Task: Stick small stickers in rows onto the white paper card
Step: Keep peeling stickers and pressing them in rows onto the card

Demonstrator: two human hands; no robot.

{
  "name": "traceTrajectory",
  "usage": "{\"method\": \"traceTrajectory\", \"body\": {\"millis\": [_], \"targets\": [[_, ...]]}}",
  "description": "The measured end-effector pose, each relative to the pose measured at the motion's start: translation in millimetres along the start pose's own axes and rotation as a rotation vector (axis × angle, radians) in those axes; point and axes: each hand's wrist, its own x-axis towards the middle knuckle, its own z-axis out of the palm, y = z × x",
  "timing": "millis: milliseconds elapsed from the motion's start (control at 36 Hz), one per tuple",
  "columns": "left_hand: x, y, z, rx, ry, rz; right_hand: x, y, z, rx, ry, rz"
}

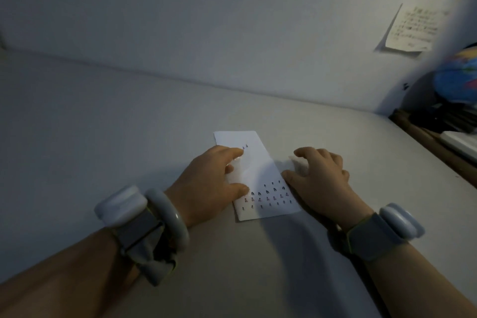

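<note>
A white paper card (259, 166) lies on the pale table. Several rows of small dark stickers (268, 196) fill its near end, and two more small stickers (245, 147) sit alone near its far end. My left hand (209, 183) rests on the card's left side, with the index fingertip pressing just beside the two far stickers and the thumb touching the card by the rows. My right hand (320, 175) lies at the card's right edge, its spread fingers resting on a thin translucent sheet (296, 162). What is on that sheet is too faint to make out.
The table (103, 124) meets a pale wall at the back. A handwritten note (410, 28) hangs on the wall at the right. A globe (459, 75) and dark clutter stand beyond the table's right edge, by a brown wooden rail (426, 137).
</note>
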Motion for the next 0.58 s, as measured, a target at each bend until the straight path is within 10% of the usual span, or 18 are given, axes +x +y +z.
{"method": "traceTrajectory", "body": {"millis": [278,583], "targets": [[2,4,-1,-0.286,0.089,-0.027,-28,-35,-5,0.179,0.304,-0.452],[0,11,0,-0.412,0.027,-0.016,-32,-38,-5,0.178,0.29,-0.483]]}}
